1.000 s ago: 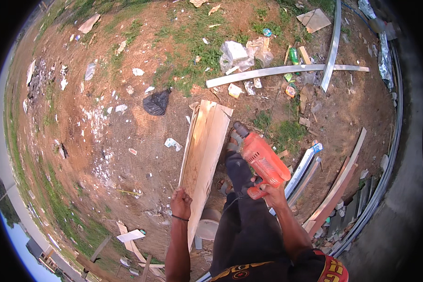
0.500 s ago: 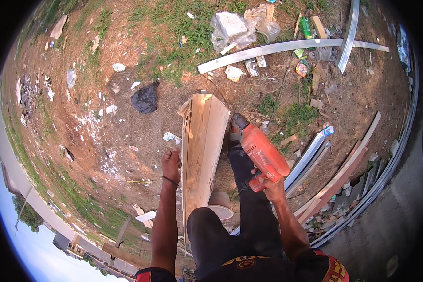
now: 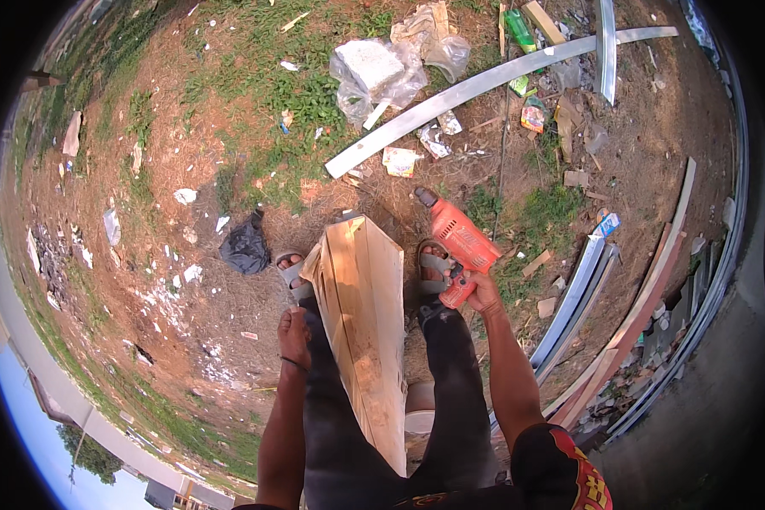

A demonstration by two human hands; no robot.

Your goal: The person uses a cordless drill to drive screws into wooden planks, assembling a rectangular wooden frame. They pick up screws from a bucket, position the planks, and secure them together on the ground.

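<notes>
A red power drill is in my right hand, its dark chuck pointing away and to the left above the ground. My fingers wrap its handle. Between my legs stretches a long wooden piece made of pale boards joined along their length, its far end past my sandals. My left hand is closed beside the boards' left side, over my left leg, with the fingertips pinched together. Whatever it holds, if anything, is too small to make out.
A black plastic bag lies near my left sandal. Ahead, a long metal strip crosses another, near a white block in clear plastic. Metal channels and timber strips lie to the right. A bucket stands by my right leg.
My left leg has come to the left side of the boards, which now lie between both legs. The drill has shifted slightly up and left in view. My left hand remains closed.
</notes>
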